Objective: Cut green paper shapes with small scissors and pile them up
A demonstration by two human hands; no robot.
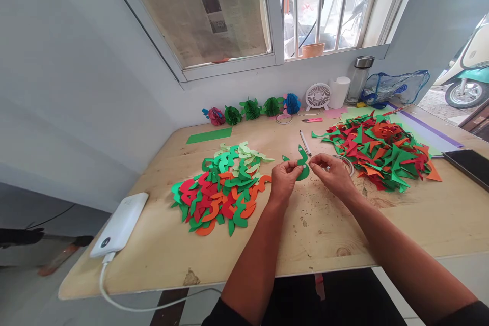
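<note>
Near the middle of the wooden table (pixel 324 244), my left hand (pixel 284 178) pinches a curved green paper piece (pixel 303 155) between thumb and fingers. Just to its right, my right hand (pixel 331 173) has its thumb and fingertips pressed together beside the paper; what they hold, if anything, is too small to tell. A roll of tape (pixel 347 164) lies partly behind my right hand. Left of my hands is a pile of curved red, orange and green paper pieces (pixel 214 198). To the right is a heap of red, green and orange paper scraps (pixel 382 147).
A white pen (pixel 305 142) and pink scissors (pixel 312 120) lie beyond my hands. Along the wall stand folded paper figures (pixel 251 109), a small fan (pixel 318 96) and a glass bottle (pixel 359 80). A power bank (pixel 120 224) with a cable is left, a phone (pixel 468 165) right.
</note>
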